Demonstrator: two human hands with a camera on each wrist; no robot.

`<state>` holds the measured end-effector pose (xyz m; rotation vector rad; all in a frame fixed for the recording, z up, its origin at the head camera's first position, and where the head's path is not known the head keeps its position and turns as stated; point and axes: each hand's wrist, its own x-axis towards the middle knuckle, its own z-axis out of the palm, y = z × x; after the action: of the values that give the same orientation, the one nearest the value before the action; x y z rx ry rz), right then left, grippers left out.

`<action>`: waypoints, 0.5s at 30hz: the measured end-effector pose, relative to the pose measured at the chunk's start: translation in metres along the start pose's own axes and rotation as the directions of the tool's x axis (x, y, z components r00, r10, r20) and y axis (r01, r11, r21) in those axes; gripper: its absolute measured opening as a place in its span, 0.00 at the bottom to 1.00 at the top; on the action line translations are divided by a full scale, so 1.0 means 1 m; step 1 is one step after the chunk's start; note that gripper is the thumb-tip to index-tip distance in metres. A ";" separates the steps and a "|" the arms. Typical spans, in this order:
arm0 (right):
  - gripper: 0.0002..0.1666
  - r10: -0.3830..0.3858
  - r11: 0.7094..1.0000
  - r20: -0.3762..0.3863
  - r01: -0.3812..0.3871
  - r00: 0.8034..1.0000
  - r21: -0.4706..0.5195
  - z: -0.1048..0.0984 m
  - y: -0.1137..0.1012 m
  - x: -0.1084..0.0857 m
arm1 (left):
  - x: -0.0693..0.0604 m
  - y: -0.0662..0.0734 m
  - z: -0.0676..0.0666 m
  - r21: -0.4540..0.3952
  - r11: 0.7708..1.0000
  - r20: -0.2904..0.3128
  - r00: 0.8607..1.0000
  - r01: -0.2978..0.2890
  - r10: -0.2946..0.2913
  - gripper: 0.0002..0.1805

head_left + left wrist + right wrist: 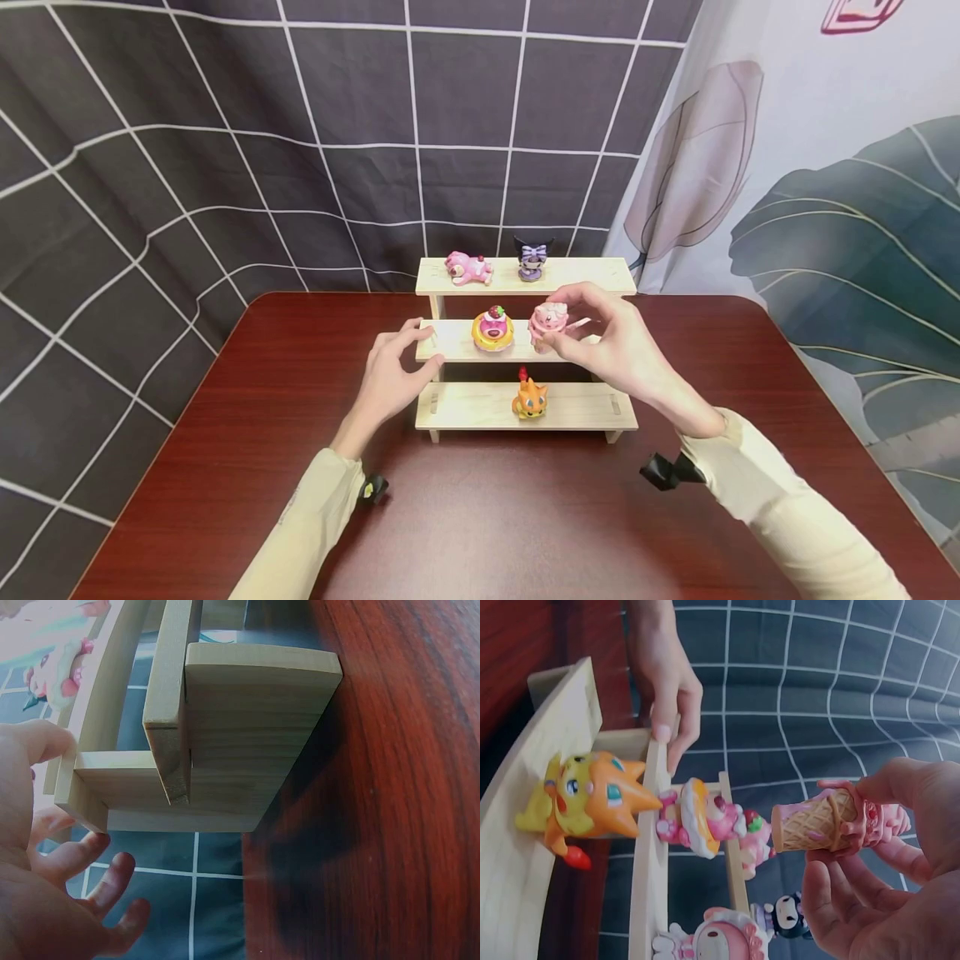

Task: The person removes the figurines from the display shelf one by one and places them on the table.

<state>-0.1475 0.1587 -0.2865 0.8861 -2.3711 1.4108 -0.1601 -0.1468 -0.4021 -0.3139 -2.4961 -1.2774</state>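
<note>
I've got my right grip (621,340) pinching a pink ice-cream figurine (548,322) and my left grip (387,375) holding the middle shelf (453,342).

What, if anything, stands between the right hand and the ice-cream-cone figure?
Nothing visible: the right hand holds the ice-cream-cone figure, its fingers directly against it in the right wrist view. The donut figure, on the middle shelf, is left of both in the head view, not between them.
</note>
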 end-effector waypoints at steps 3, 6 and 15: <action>0.21 -0.001 1.000 0.004 0.001 1.000 0.001 0.002 -0.003 -0.003 | 0.000 0.000 0.000 -0.002 1.000 0.001 1.000 0.002 -0.002 0.25; 0.21 -0.005 1.000 0.010 0.005 1.000 0.011 0.005 -0.004 -0.005 | 0.000 0.000 0.000 -0.004 1.000 0.003 1.000 0.004 -0.004 0.25; 0.22 -0.032 0.999 0.037 0.031 0.999 0.035 0.013 -0.007 -0.012 | 0.000 -0.001 -0.001 -0.002 1.000 0.003 1.000 0.005 -0.005 0.25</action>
<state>-0.1326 0.1492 -0.2939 0.9630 -2.3555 1.4394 -0.1602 -0.1476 -0.4021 -0.3108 -2.4992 -1.2829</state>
